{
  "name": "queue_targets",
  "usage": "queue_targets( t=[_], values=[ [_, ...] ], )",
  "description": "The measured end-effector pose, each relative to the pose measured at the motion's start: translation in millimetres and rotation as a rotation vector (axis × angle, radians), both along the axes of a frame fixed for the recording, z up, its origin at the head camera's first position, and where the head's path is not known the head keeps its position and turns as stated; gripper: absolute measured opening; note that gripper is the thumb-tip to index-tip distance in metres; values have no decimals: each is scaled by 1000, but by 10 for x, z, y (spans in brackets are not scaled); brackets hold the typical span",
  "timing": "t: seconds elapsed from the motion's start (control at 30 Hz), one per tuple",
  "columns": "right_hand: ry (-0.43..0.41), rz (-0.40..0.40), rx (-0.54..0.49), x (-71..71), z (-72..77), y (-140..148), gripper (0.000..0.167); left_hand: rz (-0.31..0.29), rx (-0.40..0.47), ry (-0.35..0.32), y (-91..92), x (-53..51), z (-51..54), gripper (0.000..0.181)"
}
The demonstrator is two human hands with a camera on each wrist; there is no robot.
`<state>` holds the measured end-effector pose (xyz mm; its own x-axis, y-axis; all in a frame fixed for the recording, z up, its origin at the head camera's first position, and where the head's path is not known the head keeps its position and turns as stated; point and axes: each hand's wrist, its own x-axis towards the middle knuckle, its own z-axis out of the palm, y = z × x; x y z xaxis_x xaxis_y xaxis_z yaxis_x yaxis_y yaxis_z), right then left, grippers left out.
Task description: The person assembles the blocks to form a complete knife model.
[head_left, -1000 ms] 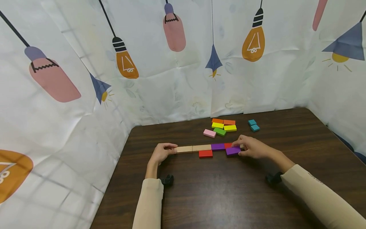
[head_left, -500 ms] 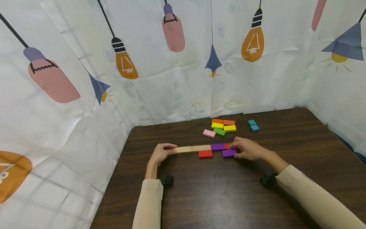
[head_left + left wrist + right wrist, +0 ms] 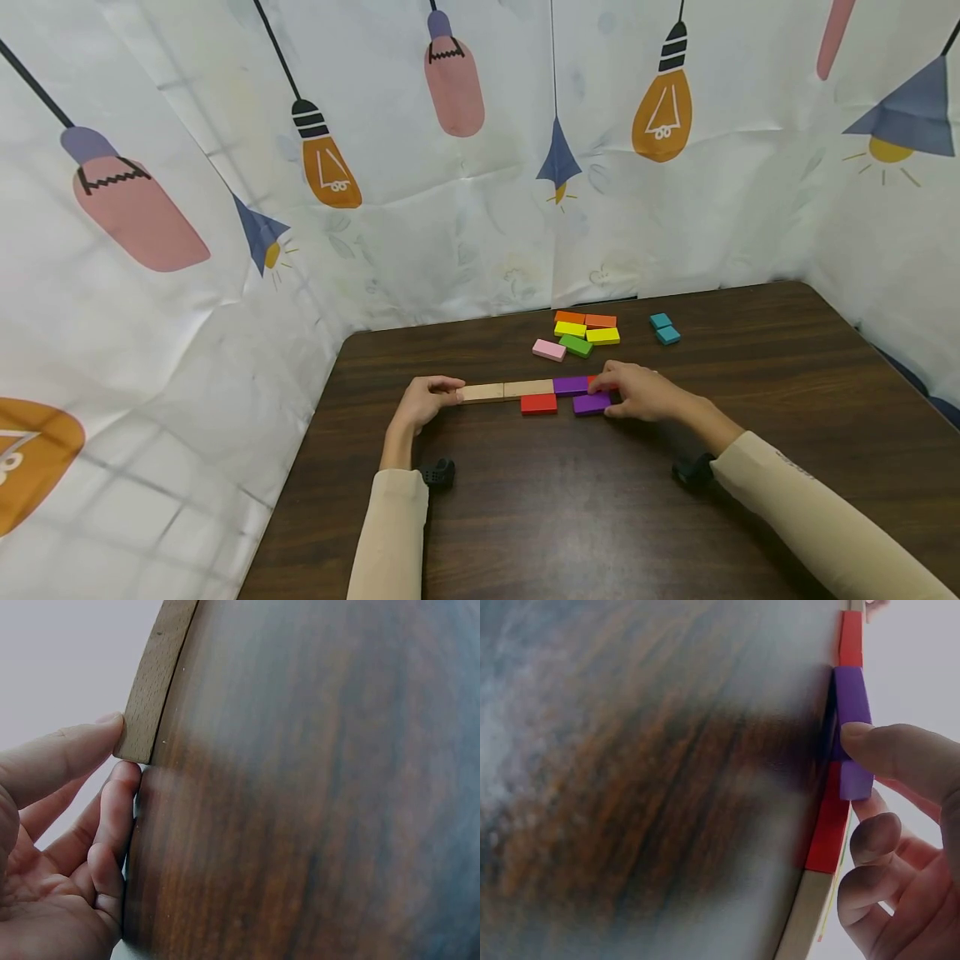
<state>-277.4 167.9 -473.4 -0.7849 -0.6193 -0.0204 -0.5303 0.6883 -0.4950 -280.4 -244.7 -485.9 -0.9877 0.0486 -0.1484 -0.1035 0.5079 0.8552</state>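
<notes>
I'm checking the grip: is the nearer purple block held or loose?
Held: the right hand grips the nearer purple block, thumb against it.

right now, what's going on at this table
A person is handling small blocks on a dark table. Their right grip pinches a purple block in front of a row of blocks, a gap away from a loose red block. Their left grip touches the wooden block at the row's left end.
</notes>
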Motion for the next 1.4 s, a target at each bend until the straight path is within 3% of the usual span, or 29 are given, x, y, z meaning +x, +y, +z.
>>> queue_targets(
  t=[0.7,1.4],
  values=[
    [-79,-33,-37,-1,29,22,22,-6,4,-12,3,-30,0,23],
    [-39,-97,-19,-9,56,-208,18,-4,-4,-8,4,-7,1,24]
  ],
)
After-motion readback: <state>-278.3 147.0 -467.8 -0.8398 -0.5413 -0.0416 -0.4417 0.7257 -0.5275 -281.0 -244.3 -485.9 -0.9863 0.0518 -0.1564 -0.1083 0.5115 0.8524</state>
